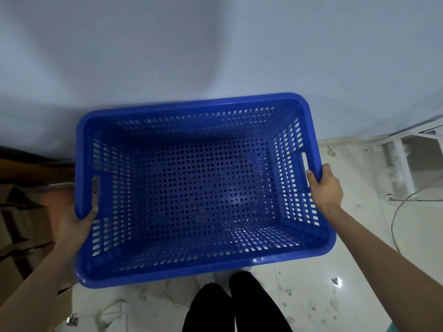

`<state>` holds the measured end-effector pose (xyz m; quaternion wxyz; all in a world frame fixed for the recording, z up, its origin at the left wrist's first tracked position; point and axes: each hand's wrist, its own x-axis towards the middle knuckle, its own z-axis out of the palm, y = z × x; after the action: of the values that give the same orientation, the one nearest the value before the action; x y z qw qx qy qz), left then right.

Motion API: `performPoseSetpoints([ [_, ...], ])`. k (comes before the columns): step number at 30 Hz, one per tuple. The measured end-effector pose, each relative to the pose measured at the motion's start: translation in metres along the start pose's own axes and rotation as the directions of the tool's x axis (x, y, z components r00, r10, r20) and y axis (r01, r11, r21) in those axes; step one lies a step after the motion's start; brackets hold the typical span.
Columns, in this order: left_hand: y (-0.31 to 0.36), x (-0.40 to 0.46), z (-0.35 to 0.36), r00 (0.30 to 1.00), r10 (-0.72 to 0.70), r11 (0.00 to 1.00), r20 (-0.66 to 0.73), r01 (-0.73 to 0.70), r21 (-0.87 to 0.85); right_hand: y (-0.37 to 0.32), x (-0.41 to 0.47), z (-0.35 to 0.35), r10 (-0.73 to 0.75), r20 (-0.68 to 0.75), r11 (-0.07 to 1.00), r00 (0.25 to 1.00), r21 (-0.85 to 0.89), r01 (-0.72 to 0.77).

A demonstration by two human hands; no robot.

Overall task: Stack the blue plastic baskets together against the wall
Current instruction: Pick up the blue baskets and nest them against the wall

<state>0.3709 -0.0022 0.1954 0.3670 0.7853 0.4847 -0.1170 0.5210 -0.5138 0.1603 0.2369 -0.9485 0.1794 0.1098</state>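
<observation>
A large blue plastic basket point(196, 267) with perforated walls and floor fills the middle of the view, its open top facing me and its inside empty. My left hand point(75, 227) grips the rim of its left short side, below the handle slot. My right hand point(327, 188) grips the rim of its right short side, beside the other handle slot. The basket's far long side lies close to the pale wall point(215, 51). Whether another basket sits under it is hidden.
Brown cardboard boxes point(16, 224) stand at the left. The white tiled floor point(311, 283), marked with dirt, spreads at the right and below. A white metal frame point(402, 168) and a thin cable point(395, 219) lie at the right. My black-clad legs point(235, 305) are at the bottom.
</observation>
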Motion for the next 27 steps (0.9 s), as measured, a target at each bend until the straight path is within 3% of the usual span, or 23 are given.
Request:
performPoseSetpoints([
  [12,-0.007,0.009,-0.008,0.996,-0.079,0.997,0.048,0.081,-0.022,0.008,-0.009,0.006,-0.031,0.025,0.995,0.999,-0.099,0.034],
  [18,-0.012,0.016,-0.001,0.995,-0.098,0.995,-0.005,0.098,-0.032,0.008,-0.008,0.012,-0.028,0.0,0.995,1.0,-0.101,0.028],
  [22,-0.015,0.013,0.006,0.991,-0.027,0.999,-0.131,0.024,-0.022,0.01,-0.005,0.012,-0.041,0.006,0.996,0.999,-0.079,0.041],
  [27,-0.016,0.015,0.008,0.988,-0.014,1.0,-0.153,0.014,0.003,0.012,-0.005,0.015,-0.026,-0.002,0.995,1.0,-0.092,0.026],
])
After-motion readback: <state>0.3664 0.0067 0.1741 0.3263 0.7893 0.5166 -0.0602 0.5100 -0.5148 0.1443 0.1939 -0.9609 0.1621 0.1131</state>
